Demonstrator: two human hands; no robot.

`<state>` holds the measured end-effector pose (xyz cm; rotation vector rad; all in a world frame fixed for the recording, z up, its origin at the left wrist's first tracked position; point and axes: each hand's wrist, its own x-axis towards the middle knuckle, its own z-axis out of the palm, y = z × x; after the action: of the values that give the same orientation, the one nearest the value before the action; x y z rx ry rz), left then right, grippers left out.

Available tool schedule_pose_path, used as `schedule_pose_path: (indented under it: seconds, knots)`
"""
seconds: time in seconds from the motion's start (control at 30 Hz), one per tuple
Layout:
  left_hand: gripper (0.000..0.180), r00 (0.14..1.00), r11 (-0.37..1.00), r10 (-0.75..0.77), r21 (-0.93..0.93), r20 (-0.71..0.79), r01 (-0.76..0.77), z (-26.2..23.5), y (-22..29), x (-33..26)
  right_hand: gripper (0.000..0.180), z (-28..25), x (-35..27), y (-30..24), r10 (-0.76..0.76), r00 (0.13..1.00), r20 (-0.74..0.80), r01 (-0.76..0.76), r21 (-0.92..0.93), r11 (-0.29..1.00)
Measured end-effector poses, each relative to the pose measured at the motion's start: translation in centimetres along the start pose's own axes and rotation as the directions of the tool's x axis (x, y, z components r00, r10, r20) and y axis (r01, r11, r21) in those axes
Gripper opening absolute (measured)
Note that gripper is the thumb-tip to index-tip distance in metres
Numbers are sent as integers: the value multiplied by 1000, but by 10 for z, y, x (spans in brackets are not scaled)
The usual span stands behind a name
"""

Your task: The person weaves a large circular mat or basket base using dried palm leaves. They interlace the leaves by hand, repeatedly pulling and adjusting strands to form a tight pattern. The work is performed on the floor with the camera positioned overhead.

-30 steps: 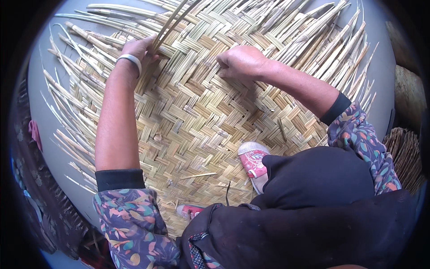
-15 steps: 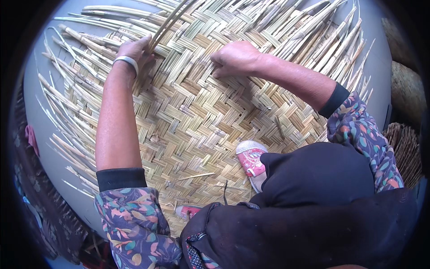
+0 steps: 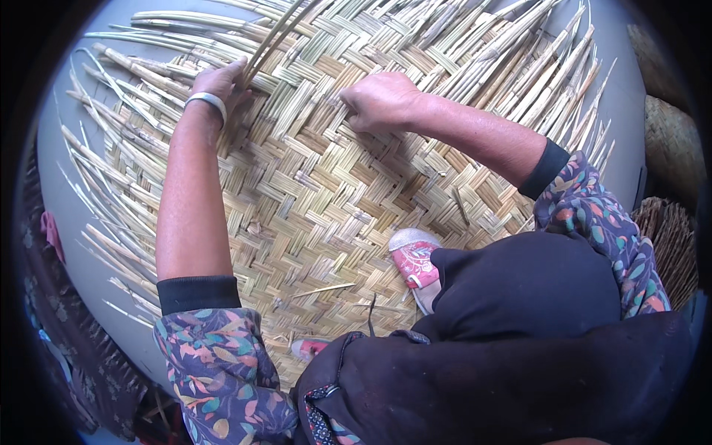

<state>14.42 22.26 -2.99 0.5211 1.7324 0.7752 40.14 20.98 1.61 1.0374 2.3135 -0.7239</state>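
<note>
Under both my hands spreads a large woven reed mat (image 3: 304,215) in a herringbone weave, with long loose reed ends fanning out along its far and left edges. My left hand (image 3: 219,83), with a pale band at the wrist, is closed around a few brownish reed strips (image 3: 276,37) that rise toward the far edge. Right of it, my right hand (image 3: 382,102) is closed with its fingertips down at the weave. What it grips, if anything, is hidden under the fingers.
My pink shoe (image 3: 415,259) rests on the mat near my bent knee. A loose straw piece (image 3: 324,290) lies on the weave. Grey floor (image 3: 67,256) borders the mat. At the right stand rolled mats (image 3: 673,144) and a bundle of thin dark stalks (image 3: 667,237).
My right hand has shifted slightly left over the weave, still closed. The left hand keeps its hold on the strips, and has barely moved.
</note>
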Motion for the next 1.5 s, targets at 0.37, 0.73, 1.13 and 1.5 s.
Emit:
schedule_pose_path:
  seconds: [0.37,0.73,1.13,1.5]
  knots:
    - [30,998,999,40,11,46,-41,-1,-2,-7,14,23,-7,-12,0,988,-152,-8,-54,999]
    - [31,998,998,61,-7,0,-61,2,-3,-8,13,25,-26,8,100,981,-168,-68,187,980]
    - [31,997,997,77,31,14,-77,1,-6,-3,15,10,-22,8,14,1000,14,-15,75,997]
    - [38,997,996,53,71,54,-56,-2,-5,5,12,41,-21,-12,-13,959,-283,-5,-62,998]
